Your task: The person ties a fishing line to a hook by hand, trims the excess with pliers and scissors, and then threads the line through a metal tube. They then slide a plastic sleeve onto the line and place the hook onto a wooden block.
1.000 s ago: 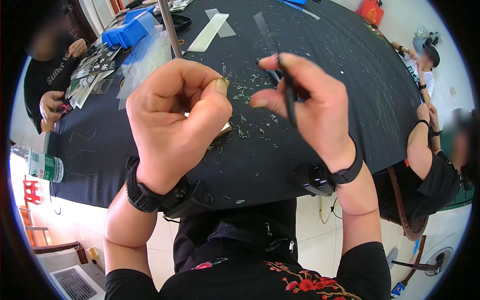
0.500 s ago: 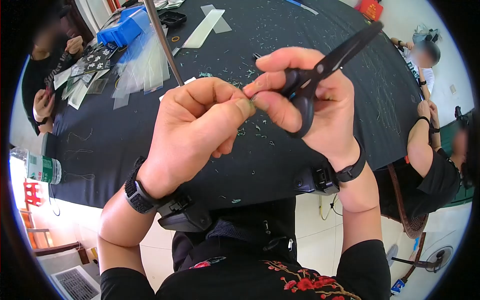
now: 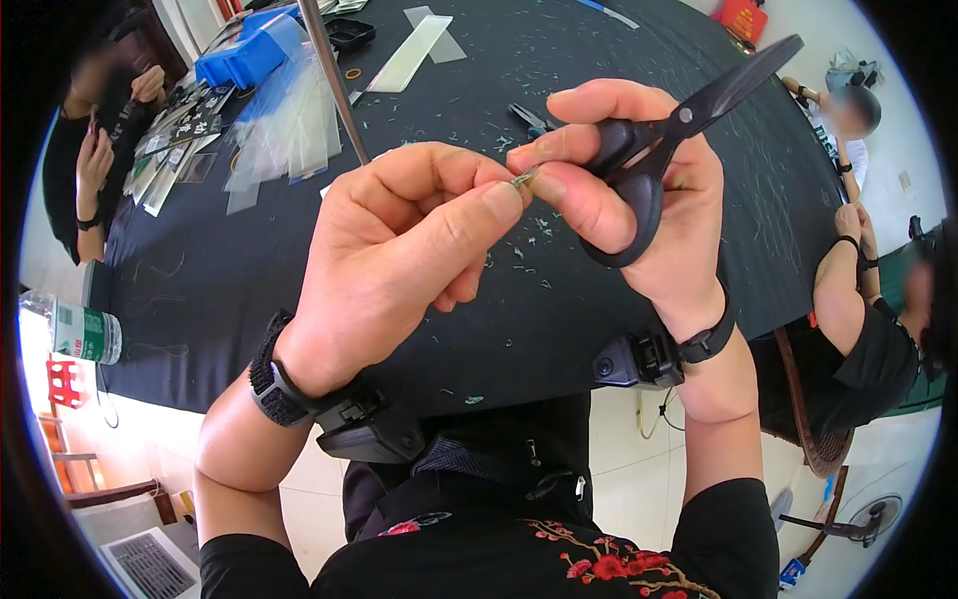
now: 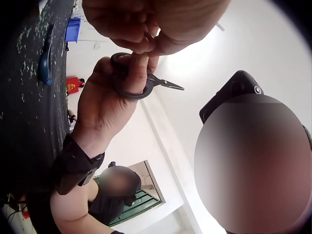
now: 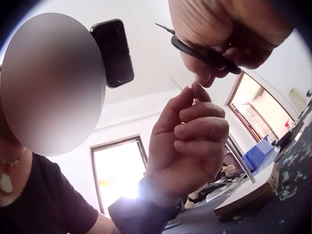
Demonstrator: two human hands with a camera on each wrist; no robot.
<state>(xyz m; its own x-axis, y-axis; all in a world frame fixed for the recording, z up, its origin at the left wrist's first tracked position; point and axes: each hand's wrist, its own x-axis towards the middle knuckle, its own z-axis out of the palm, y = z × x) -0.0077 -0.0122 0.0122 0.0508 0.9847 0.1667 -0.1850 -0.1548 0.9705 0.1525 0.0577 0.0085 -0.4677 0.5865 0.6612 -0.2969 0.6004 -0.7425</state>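
Between its thumb and forefinger my left hand (image 3: 389,255) pinches a tiny greenish wisp (image 3: 523,180), which looks like thread. My right hand (image 3: 684,265) holds black-handled scissors (image 3: 686,115), its thumb and fingers at the finger loops. The blades point up and to the right, away from the left hand. The thumb and a fingertip of the right hand meet right at the wisp's free end. In the left wrist view the scissors (image 4: 168,84) show with blades slightly parted. Both hands are above the black-covered table (image 3: 249,309).
Blue-handled pliers (image 4: 46,63) lie on the table among scattered green clippings (image 3: 539,230). A metal pole (image 3: 334,80) rises beyond the left hand, near a wooden block (image 5: 248,195). Clear sheets (image 3: 289,140) and a blue box (image 3: 249,60) are at far left. Other people sit around.
A second ago the hands were apart, with the scissors pointing away from me. The right hand has moved to the left fingertips and the scissors have swung rightward. More of the wisp now shows.
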